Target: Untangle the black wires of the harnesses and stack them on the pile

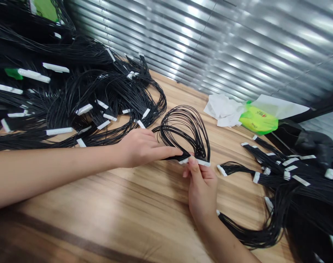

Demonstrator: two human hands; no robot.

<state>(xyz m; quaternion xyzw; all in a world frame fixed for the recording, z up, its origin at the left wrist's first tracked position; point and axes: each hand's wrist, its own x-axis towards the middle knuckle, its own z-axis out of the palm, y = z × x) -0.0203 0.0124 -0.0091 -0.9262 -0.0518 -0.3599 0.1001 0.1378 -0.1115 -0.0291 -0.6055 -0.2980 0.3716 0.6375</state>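
Note:
In the middle of the view, a wire harness (185, 128) of thin black wires bends up into a loop above the table. Two white connectors (204, 162) on its wire ends lie side by side, one partly covered by my thumb. My right hand (203, 186) is closed, pinching the connectors between thumb and fingers. My left hand (141, 148) is closed around the black wires, with one finger stretched along them towards the connectors. The undersides of its fingers are hidden.
A large heap of black harnesses (73, 91) with white connectors covers the left side of the wooden table (133, 212). More harnesses (281, 179) lie at the right. White tissues (223, 109) and a green packet (259, 118) sit by the metallic slatted blinds (210, 47).

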